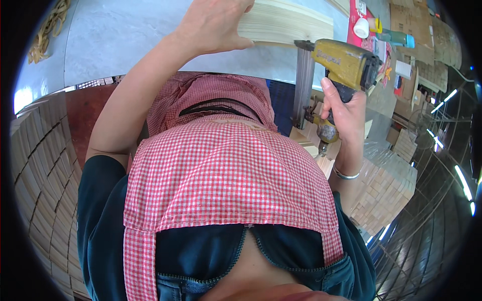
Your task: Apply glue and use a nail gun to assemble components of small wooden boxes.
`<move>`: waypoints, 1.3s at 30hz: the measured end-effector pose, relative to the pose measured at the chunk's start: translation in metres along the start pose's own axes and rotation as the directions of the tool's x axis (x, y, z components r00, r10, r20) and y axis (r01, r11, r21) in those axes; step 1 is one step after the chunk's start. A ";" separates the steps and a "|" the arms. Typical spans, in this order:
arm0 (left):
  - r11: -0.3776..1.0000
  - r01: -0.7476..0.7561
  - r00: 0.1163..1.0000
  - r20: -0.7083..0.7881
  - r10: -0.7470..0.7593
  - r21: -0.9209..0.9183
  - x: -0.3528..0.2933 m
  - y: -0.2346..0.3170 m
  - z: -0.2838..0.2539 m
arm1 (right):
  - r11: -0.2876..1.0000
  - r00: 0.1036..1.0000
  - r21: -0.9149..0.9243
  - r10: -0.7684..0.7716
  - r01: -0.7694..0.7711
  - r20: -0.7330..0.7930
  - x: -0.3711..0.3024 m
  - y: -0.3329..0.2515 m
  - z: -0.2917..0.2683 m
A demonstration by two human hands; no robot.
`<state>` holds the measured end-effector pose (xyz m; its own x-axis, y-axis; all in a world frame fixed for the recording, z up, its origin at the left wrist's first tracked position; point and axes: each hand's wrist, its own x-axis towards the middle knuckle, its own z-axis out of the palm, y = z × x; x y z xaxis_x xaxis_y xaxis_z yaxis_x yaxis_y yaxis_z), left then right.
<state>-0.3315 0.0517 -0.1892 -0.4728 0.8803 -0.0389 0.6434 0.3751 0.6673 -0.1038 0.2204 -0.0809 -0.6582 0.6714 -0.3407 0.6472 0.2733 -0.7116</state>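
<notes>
Checked apron below, left hand (fingers spread) presses wood panel; right hand grips yellow nailer.

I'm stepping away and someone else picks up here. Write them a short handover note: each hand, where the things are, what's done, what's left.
Left hand: flat on the wooden board, pressing it on the grey table.
Right hand: gripping the yellow nail gun, its nose at the board's near edge.
Nearby: stacks of small wood pieces to the right, more wood stacks to the left, rubber bands on the table's far left.
Done: board held in place, gun lined up.
Left: whether any nails are in cannot be told.
</notes>
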 end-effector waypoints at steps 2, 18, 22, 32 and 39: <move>0.995 -0.070 0.997 0.037 0.072 -0.067 -0.003 -0.004 -0.005 | 1.000 0.999 -0.016 -0.007 0.007 -0.040 -0.004 -0.007 0.002; 0.942 -0.096 0.990 -0.125 0.058 -0.321 0.011 0.000 0.018 | 0.995 0.969 -0.046 -0.075 0.089 0.237 -0.006 -0.034 0.001; 0.912 -0.078 0.996 -0.077 0.052 -0.402 0.016 0.001 0.018 | 0.997 0.974 -0.049 -0.048 0.061 0.220 -0.005 -0.035 0.000; 0.904 -0.251 0.932 -0.340 0.128 -0.346 0.019 -0.010 0.035 | 0.983 0.976 -0.173 -0.028 0.067 0.217 -0.001 -0.049 -0.001; 0.865 -0.338 0.885 -0.438 0.158 -0.370 0.020 -0.013 0.048 | 0.995 0.985 -0.080 -0.052 0.065 0.166 0.003 -0.059 0.008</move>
<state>-0.3202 0.0780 -0.2340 -0.5805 0.7110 0.3970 0.4935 -0.0806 0.8660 -0.1472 0.2006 -0.0450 -0.7452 0.5331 -0.4006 0.6314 0.3708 -0.6811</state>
